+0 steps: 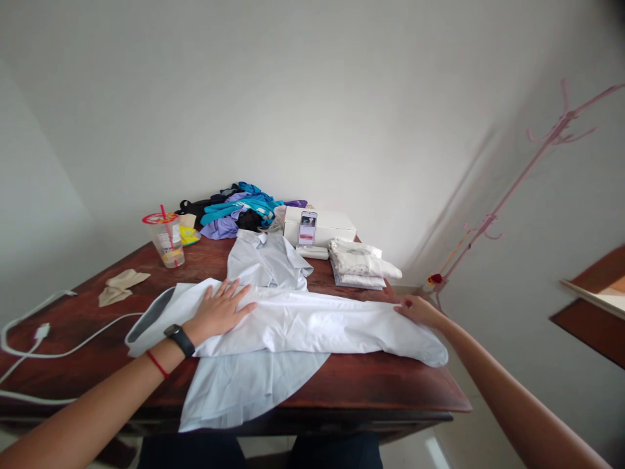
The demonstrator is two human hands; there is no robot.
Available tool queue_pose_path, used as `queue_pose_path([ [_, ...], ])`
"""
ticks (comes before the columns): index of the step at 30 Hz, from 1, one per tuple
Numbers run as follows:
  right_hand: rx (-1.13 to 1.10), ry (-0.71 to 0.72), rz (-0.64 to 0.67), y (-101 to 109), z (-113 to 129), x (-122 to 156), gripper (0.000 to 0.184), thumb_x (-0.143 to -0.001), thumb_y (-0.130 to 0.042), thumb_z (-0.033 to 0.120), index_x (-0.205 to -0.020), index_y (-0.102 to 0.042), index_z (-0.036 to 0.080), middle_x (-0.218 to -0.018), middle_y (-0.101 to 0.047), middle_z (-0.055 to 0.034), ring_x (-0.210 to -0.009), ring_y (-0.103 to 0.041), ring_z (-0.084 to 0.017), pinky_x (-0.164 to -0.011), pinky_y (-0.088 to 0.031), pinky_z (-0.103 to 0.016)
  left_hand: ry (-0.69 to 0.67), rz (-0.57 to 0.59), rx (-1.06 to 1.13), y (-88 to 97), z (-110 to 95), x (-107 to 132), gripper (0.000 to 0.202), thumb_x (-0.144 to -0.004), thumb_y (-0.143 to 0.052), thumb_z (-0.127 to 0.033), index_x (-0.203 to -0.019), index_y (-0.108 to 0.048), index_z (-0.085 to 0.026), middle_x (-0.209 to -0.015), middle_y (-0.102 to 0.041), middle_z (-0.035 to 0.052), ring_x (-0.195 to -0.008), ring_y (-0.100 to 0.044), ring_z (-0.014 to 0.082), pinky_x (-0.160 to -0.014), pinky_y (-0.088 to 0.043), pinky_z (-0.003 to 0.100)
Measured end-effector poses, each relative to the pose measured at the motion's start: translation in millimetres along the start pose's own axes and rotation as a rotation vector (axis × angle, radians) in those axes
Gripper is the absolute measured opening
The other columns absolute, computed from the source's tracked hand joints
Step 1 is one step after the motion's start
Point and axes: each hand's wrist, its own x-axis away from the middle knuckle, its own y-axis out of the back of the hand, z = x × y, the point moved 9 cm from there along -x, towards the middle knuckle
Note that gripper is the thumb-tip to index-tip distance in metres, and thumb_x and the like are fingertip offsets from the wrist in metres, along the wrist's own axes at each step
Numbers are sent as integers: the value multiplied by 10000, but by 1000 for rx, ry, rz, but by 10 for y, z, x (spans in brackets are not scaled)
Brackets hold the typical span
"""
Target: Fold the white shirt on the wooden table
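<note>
A long white garment [322, 322], perhaps trousers, lies crosswise over the table, its grey inside showing at the left end. Flat on its left part rests my left hand [224, 309], fingers spread, with a dark watch and a red cord on the wrist. My right hand [415, 309] pinches the garment's far edge near its right end. Beneath the white garment is a pale grey-blue collared shirt [263, 260]; its collar end points to the wall and its hem drapes over the table's near edge. The middle of the shirt is hidden.
On the wooden table [381, 381] are a plastic cup [168, 241] with a straw, beige cloth [122, 286], white cable [97, 332], piled clothes [244, 212], a white box [332, 225], a phone [307, 228] and folded clothes [361, 260]. A pink coat stand [522, 169] stands right.
</note>
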Motion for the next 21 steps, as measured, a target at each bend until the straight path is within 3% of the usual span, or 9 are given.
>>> queue_pose_path([
  [2, 25, -58, -34, 25, -100, 20, 360, -747, -658, 528, -786, -673, 171, -756, -700, -139, -700, -634, -278, -640, -488, -384, 143, -10, -13, 52, 64, -8, 811, -902, -376, -755, -1511, -480, -231, -1612, -335, 188, -1482, -208, 509, -1114, -178, 718],
  [4, -16, -86, 18, -8, -157, 49, 438, -771, -621, 569, -925, -689, 165, -840, -710, -131, -748, -650, -280, -640, -495, -369, 197, -70, -34, 125, 26, -4, 781, -896, -426, -721, -1448, -557, -185, -1585, -369, 220, -1459, -218, 551, -1097, -200, 722],
  [7, -80, -48, 146, -92, -116, 85, 462, -797, -583, 616, -909, -696, 183, -875, -712, -136, -765, -652, -284, -638, -493, -369, 55, -184, -19, 227, -228, -40, 511, -943, -473, -515, -1296, -670, -204, -1529, -468, 182, -1451, -277, 508, -1107, -220, 692],
  [10, -23, 9, 81, -25, -23, 68, 390, -791, -605, 597, -805, -667, 212, -842, -703, -160, -742, -638, -299, -642, -474, -396, -112, -220, 78, 281, -426, -124, 310, -954, -480, -377, -1078, -732, -245, -1319, -661, 121, -1385, -429, 408, -1103, -289, 610],
  [13, 40, 30, -12, 34, 29, 34, 324, -779, -645, 537, -882, -671, 231, -855, -705, -164, -764, -646, -315, -679, -465, -414, -145, -200, 149, 298, -429, -233, 247, -943, -503, -327, -898, -724, -228, -1026, -755, 92, -1104, -645, 315, -986, -421, 467],
  [15, 97, 48, -7, 8, 36, 13, 314, -772, -656, 511, -912, -672, 230, -870, -712, -142, -790, -655, -314, -714, -466, -412, -154, -199, 156, 303, -409, -279, 232, -944, -509, -311, -866, -707, -220, -954, -756, 73, -960, -684, 268, -897, -451, 397],
  [21, 203, 59, 76, -62, -80, -32, 248, -780, -610, 381, -869, -698, 167, -766, -699, -87, -693, -628, -239, -631, -445, -344, -150, -253, 172, 301, -369, -277, 201, -974, -475, -295, -904, -645, -215, -963, -740, 55, -950, -675, 255, -848, -434, 367],
])
